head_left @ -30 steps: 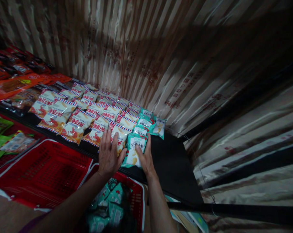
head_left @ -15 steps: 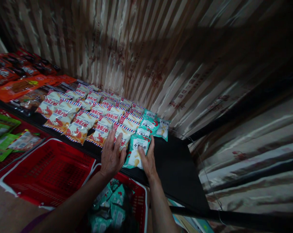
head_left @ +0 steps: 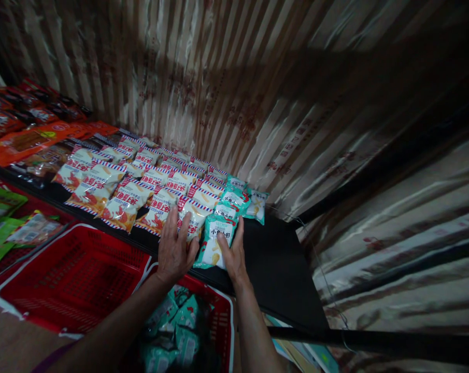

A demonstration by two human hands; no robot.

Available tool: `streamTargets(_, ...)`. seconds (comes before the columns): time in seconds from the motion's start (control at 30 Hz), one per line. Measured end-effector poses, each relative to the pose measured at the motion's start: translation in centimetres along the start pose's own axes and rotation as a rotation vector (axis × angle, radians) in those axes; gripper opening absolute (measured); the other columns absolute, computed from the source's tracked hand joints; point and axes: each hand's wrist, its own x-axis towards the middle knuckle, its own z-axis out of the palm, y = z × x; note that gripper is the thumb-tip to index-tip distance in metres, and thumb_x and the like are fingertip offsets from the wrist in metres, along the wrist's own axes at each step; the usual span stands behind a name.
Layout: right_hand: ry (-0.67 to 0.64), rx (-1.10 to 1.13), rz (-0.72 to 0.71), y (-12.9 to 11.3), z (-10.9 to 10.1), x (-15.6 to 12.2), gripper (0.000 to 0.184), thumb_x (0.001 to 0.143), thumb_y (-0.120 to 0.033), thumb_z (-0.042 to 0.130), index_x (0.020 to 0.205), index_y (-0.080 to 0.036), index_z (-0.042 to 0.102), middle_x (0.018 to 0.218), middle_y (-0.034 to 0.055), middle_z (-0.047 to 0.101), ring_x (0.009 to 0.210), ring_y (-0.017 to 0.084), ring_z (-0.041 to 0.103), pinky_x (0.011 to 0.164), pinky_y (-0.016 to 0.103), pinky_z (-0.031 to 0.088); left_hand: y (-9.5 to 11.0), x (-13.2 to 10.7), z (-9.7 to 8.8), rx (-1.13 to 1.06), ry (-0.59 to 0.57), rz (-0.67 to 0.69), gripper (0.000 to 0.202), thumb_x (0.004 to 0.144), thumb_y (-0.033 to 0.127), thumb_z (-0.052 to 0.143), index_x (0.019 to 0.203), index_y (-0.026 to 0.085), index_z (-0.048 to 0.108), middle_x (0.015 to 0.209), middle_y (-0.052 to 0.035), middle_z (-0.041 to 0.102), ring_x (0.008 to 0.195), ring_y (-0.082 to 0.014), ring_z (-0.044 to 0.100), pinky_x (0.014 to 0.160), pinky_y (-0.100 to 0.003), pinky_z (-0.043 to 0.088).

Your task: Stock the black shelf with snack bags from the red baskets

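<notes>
A teal snack packet (head_left: 215,244) lies at the front of a short row of teal packets (head_left: 238,199) on a black shelf (head_left: 275,269). My left hand (head_left: 174,249) lies flat, fingers spread, on the white and red packets (head_left: 189,217) beside the teal one. My right hand (head_left: 232,254) rests against the teal packet's right edge, fingers stretched along it. Both hands frame the front teal packet.
Rows of white and red packets (head_left: 121,194) fill the shelf to the left, with orange packs (head_left: 24,140) beyond. Below stand two red baskets: one bare (head_left: 71,277), one (head_left: 221,316) holding several teal packets (head_left: 175,331). A striped reflective wall (head_left: 257,103) backs the shelf.
The view shifted slightly. Both hands stay on the front packets, nudging the teal one, with little real movement.
</notes>
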Motion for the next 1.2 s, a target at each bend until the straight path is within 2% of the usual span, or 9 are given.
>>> streamTargets(0.17,0.037,0.043,0.128,-0.3,-0.3,-0.2,0.086,0.078,-0.056,0.054,0.146,-0.019,0.017,0.149,0.0141,0.031,0.137,0.029,0.031,0.109,0.049,0.028,0.0,0.0,0.0,-0.002,0.0,0.015,0.072,0.081,0.023,0.057,0.144,0.02,0.021,0.154,-0.0178,0.012,0.14,-0.0356,0.018,0.104,-0.057,0.033)
streamTargets(0.3,0.042,0.05,0.1,-0.4,-0.6,-0.2,0.081,0.08,-0.055,0.052,0.145,-0.019,0.021,0.147,0.0134,0.034,0.135,0.027,0.033,0.109,0.048,0.029,0.1,0.0,0.0,0.004,0.023,0.014,0.071,0.081,0.024,0.058,0.143,0.019,0.024,0.154,-0.0177,0.013,0.14,-0.0354,0.016,0.106,-0.056,0.03)
streamTargets(0.5,0.026,0.109,0.09,0.0,-0.8,-0.3,0.072,0.087,-0.056,0.036,0.146,-0.018,0.019,0.151,0.0116,0.027,0.139,0.024,0.026,0.111,0.047,0.025,0.3,-0.1,-0.1,0.038,0.028,0.018,0.07,0.08,0.03,0.06,0.142,0.019,0.027,0.154,-0.017,0.013,0.141,-0.0365,0.013,0.108,-0.057,0.025)
streamTargets(0.67,0.051,0.079,0.09,0.0,-0.7,-0.3,0.071,0.086,-0.056,0.037,0.144,-0.017,0.024,0.151,0.012,0.027,0.139,0.024,0.025,0.112,0.046,0.023,1.0,0.0,-0.4,0.097,0.043,0.048,0.068,0.078,0.032,0.062,0.14,0.019,0.034,0.154,-0.0158,0.014,0.14,-0.0372,0.014,0.109,-0.057,0.02)
streamTargets(0.77,0.083,0.092,0.099,-0.1,-0.7,-0.4,0.071,0.087,-0.057,0.036,0.144,-0.017,0.025,0.151,0.0119,0.027,0.139,0.023,0.026,0.112,0.045,0.023,2.0,0.0,-0.7,0.096,0.044,0.085,0.063,0.079,0.032,0.061,0.137,0.02,0.039,0.153,-0.0146,0.019,0.14,-0.0368,0.016,0.11,-0.057,0.018)
streamTargets(0.97,0.164,0.156,0.197,0.1,-1.1,-0.1,0.072,0.088,-0.061,0.027,0.144,-0.015,0.026,0.151,0.0125,0.028,0.139,0.022,0.026,0.113,0.043,0.021,4.8,-1.2,-0.3,-0.003,-0.046,0.203,0.053,0.081,0.027,0.057,0.132,0.016,0.046,0.144,-0.0154,0.039,0.139,-0.032,0.023,0.109,-0.05,0.026)
streamTargets(1.2,0.142,0.212,0.29,0.8,-1.6,1.6,0.083,0.085,-0.067,0.019,0.144,-0.009,0.026,0.152,0.0132,0.025,0.141,0.021,0.021,0.115,0.039,0.015,6.1,-1.2,1.1,-0.011,-0.161,0.19,0.055,0.082,0.029,0.056,0.134,0.016,0.044,0.145,-0.0159,0.036,0.138,-0.0316,0.024,0.109,-0.049,0.029)
